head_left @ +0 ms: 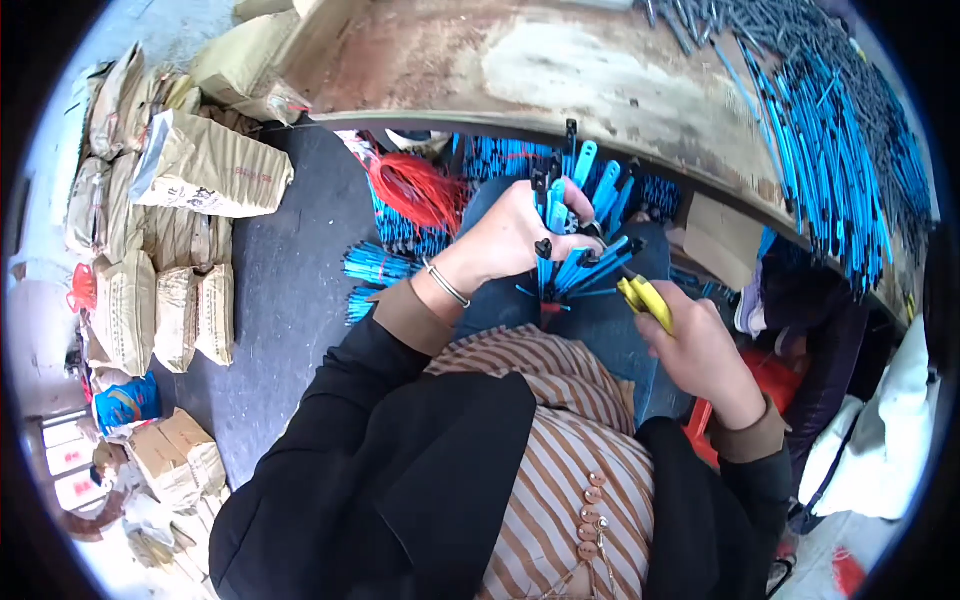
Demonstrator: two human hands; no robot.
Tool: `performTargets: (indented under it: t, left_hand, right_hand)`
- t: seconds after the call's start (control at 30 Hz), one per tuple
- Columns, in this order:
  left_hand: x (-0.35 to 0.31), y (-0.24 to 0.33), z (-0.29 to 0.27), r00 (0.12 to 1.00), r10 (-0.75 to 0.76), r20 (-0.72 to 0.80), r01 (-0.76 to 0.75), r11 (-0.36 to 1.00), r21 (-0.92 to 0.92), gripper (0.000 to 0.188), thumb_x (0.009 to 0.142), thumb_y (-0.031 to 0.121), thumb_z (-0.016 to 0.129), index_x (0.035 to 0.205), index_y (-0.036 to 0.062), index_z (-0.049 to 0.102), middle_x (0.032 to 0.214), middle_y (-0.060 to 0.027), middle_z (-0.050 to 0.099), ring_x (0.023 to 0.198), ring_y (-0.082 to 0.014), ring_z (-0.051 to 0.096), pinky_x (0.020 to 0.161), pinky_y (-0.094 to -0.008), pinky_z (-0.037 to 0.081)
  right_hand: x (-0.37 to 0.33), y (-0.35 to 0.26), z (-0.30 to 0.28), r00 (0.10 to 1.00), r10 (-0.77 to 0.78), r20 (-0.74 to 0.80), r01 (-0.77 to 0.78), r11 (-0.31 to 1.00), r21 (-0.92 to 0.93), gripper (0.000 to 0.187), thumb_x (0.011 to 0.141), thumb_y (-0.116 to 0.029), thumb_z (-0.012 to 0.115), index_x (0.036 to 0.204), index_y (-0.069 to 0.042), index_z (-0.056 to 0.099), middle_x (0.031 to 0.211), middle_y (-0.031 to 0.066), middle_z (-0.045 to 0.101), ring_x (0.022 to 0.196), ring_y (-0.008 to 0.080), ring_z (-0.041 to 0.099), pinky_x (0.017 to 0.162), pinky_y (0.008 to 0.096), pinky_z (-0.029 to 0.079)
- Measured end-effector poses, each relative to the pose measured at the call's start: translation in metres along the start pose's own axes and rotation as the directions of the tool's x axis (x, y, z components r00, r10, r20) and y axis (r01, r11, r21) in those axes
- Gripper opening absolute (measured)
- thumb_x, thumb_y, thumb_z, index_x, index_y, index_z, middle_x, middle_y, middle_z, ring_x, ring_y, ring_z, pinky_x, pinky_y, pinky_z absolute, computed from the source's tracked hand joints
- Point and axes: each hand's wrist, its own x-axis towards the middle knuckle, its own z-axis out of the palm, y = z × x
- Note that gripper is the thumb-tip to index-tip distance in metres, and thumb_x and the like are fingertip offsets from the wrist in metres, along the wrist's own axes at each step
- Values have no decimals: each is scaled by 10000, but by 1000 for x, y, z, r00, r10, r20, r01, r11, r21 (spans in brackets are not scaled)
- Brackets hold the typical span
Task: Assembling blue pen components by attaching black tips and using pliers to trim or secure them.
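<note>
My left hand [527, 228] is closed around a bunch of blue plastic strips with black tips [585, 165], held upright above my lap. The strips fan out at the top, and my fingers hide part of them. Just to the right, my right hand [690, 340] grips yellow-handled pliers [645, 300]. Their dark jaws point toward the bunch; whether they touch a strip I cannot tell.
A worn wooden table [420, 65] stands ahead, with a heap of blue strips [825, 160] at its right. Tied bundles of blue strips [375, 263] and red cord [415, 190] lie below. Paper sacks [215, 165] are stacked left. Another person's leg [830, 350] is at right.
</note>
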Motion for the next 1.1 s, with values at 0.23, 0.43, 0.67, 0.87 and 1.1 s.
performTargets:
  t: [0.23, 0.43, 0.67, 0.87, 1.1]
  left_hand:
    - [8, 86, -94, 886, 14, -463, 58, 988, 142, 273, 684, 138, 766, 842, -31, 622, 716, -71, 614, 590, -127, 536, 569, -229, 457]
    - [82, 119, -223, 795, -158, -585, 450, 801, 395, 384, 725, 266, 745, 859, -69, 612, 710, -85, 611, 599, -136, 563, 598, -269, 494]
    - [155, 50, -295, 607, 544, -579, 339, 482, 808, 726, 711, 362, 737, 1209, -90, 463, 1052, -267, 588, 931, -336, 597, 861, -382, 481]
    - [155, 60, -269, 753, 623, -210, -18, 339, 941, 488, 807, 268, 651, 1152, -44, 505, 1133, -200, 547, 1023, -329, 535, 914, -373, 426]
    - [114, 43, -229, 917, 238, 319, -186, -451, 873, 469, 698, 185, 668, 1127, 70, 517, 1317, -153, 381, 1294, -385, 275, 1064, -514, 227]
  right_hand:
    - [4, 17, -54, 929, 59, -366, 49, 959, 280, 331, 789, -60, 613, 1101, 38, 563, 740, 78, 606, 564, 136, 553, 542, 249, 440]
    - [42, 15, -77, 869, 33, -494, -1, 998, 65, 309, 772, -89, 641, 1060, 18, 606, 743, 81, 624, 568, 153, 557, 561, 271, 452]
    - [87, 14, -82, 848, -68, -526, 5, 993, -119, 313, 750, -138, 677, 1023, 7, 630, 743, 123, 654, 540, 232, 558, 547, 319, 458]
    - [113, 25, -84, 867, -100, -488, -180, 851, -493, 345, 779, -293, 663, 1032, -71, 588, 761, 126, 658, 609, 350, 608, 540, 393, 476]
    - [148, 40, -70, 781, -329, -530, -87, 784, -615, 392, 800, -417, 625, 1001, -83, 578, 813, 93, 620, 733, 286, 602, 629, 405, 481]
